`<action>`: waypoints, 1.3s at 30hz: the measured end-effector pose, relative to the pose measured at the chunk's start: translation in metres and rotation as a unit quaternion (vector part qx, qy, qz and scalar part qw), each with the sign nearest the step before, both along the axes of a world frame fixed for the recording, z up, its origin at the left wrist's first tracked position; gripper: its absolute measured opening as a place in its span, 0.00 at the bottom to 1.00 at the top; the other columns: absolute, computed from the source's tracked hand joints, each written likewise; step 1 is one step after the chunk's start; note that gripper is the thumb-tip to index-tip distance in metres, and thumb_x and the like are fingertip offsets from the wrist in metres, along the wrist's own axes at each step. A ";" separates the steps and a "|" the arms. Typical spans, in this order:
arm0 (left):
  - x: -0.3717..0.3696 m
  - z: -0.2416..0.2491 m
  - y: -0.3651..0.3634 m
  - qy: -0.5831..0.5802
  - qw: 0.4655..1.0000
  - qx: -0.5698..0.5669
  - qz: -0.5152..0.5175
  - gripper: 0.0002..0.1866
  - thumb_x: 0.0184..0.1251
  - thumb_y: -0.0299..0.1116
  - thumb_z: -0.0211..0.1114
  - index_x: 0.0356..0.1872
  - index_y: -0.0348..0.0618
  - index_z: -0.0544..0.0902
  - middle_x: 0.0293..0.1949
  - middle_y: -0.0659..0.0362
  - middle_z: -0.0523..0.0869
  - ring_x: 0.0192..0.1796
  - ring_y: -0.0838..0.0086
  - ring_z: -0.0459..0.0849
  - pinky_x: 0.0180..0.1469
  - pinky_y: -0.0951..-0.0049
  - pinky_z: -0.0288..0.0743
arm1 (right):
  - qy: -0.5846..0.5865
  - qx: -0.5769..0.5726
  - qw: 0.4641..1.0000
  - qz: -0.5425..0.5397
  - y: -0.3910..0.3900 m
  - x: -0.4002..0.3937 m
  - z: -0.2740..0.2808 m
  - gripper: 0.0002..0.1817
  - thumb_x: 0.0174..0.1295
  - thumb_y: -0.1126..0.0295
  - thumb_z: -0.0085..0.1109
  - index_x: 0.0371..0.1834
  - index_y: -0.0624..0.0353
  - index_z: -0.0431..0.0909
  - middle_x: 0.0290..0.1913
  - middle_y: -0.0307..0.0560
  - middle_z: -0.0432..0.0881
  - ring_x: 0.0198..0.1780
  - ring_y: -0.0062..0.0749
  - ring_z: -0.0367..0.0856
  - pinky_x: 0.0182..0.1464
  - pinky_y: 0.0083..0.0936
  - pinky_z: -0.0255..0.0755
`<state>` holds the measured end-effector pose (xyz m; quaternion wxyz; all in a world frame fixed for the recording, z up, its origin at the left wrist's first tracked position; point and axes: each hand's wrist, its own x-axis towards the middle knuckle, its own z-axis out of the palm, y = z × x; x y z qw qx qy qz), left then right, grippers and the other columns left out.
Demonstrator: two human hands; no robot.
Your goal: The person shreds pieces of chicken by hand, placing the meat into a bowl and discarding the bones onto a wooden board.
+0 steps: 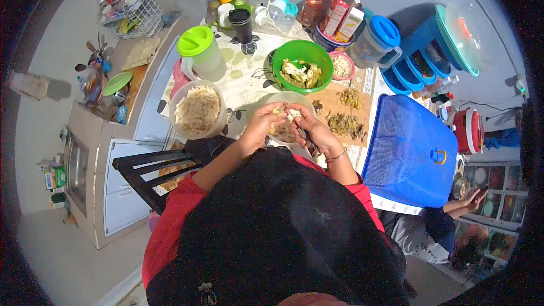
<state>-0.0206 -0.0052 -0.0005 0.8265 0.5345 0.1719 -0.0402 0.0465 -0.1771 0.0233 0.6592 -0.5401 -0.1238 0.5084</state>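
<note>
Soft piece (278, 111) over a bowl (288, 97)

The left hand (262, 126) pinches the piece; the right hand (315, 128) curls just beside it, its hold unclear. Below the fingers sits the bowl. The piece seems light, perhaps slippery, easily torn: best pinched gently by its edges.

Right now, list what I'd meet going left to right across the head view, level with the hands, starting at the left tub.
Left tub, left hand, right hand, brownish heap, blue cover, red appliance.
</note>
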 end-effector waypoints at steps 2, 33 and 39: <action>-0.001 0.005 -0.001 0.009 0.999 -0.026 0.022 0.22 0.57 0.20 0.53 0.55 0.35 0.74 0.48 0.54 0.81 0.46 0.72 0.81 0.49 0.78 0.72 | 0.015 0.014 0.999 -0.028 -0.010 0.006 0.001 0.19 0.71 0.65 0.39 0.65 0.45 0.58 0.28 0.37 0.71 0.18 0.17 0.65 0.16 0.14 0.60; -0.003 -0.022 -0.011 -0.134 0.990 -0.030 0.006 0.22 0.67 0.22 0.53 0.63 0.38 0.67 0.59 0.56 0.75 0.57 0.74 0.75 0.56 0.75 0.71 | -0.027 -0.019 0.999 -0.024 -0.004 -0.018 -0.006 0.17 0.71 0.65 0.40 0.62 0.45 0.58 0.26 0.36 0.68 0.18 0.16 0.63 0.16 0.13 0.58; -0.008 -0.010 -0.011 -0.094 0.992 -0.083 0.021 0.19 0.68 0.22 0.52 0.60 0.35 0.68 0.54 0.55 0.77 0.54 0.74 0.77 0.53 0.74 0.73 | 0.050 0.020 0.998 -0.031 -0.007 -0.021 -0.002 0.17 0.71 0.66 0.40 0.62 0.44 0.59 0.26 0.37 0.68 0.18 0.17 0.63 0.17 0.13 0.58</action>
